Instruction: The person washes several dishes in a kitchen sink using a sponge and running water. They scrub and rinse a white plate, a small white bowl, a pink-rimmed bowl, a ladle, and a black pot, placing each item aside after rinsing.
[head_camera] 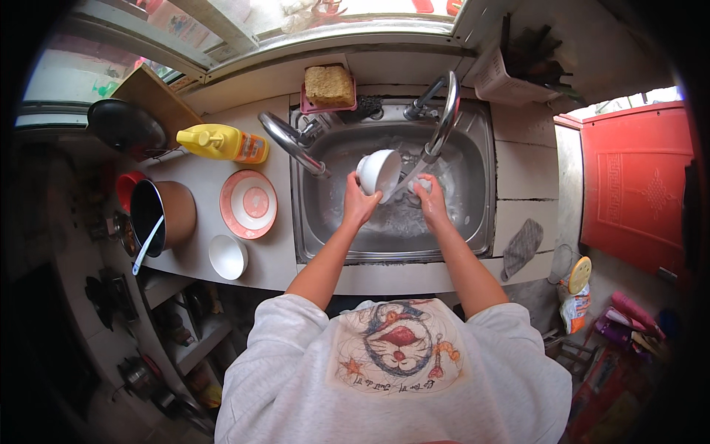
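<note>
My left hand (361, 201) grips a white bowl (381, 173), tilted on its side over the stainless-steel sink (366, 236). Close to its right, my right hand (432, 202) is curled around a small whitish thing (420, 185), perhaps a cloth; the fingers and splashing water partly hide it. From the right-hand gooseneck faucet (452, 114) a stream of water (411, 176) falls between the bowl and my right hand. Shallow, churning water covers the sink bottom. A second curved faucet (285, 141) reaches over the sink's left edge.
Left of the sink stand a pink-rimmed plate (227, 208), another white bowl (228, 257), a yellow pump bottle (213, 141) and a deep pot (183, 216). A sponge (328, 84) sits behind. To the right are a grey cloth (522, 250) and a utensil basket (493, 75).
</note>
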A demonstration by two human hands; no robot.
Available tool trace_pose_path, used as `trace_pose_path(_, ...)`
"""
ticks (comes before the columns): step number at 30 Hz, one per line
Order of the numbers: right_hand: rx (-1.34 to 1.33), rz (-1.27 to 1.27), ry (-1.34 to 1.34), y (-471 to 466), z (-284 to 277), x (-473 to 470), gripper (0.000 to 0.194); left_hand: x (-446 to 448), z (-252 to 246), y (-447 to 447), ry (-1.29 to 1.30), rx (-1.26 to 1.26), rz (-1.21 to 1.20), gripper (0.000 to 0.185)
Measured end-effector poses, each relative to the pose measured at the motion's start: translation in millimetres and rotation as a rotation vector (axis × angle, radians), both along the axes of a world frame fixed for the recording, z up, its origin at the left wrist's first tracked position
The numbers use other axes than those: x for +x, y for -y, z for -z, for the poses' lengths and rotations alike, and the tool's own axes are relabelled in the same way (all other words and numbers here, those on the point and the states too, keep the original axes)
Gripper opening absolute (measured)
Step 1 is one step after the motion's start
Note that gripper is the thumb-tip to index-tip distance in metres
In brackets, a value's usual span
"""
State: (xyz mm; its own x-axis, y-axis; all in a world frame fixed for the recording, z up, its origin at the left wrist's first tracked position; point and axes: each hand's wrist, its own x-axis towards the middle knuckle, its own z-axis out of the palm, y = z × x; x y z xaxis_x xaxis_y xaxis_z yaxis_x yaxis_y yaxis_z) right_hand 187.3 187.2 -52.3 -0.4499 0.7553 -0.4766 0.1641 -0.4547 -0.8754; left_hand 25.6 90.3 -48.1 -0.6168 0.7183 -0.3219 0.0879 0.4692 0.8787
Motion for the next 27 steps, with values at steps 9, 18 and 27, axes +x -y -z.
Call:
trace_pose_path(9,1.179,-0.798,0.275,34,-41,-19,0.042,-9,25,10,0.498,0.005,-0.045,0.039)
trace_pose_path(18,1.252,-0.645,0.272,37,-35,-32,0.021,24,20,4,0.558,0.145,-0.266,0.047)
trace_pose_path(27,1.124,-0.637,0.328,36,-28,-26,0.021,19,37,-1,0.406,0.075,-0.194,0.037)
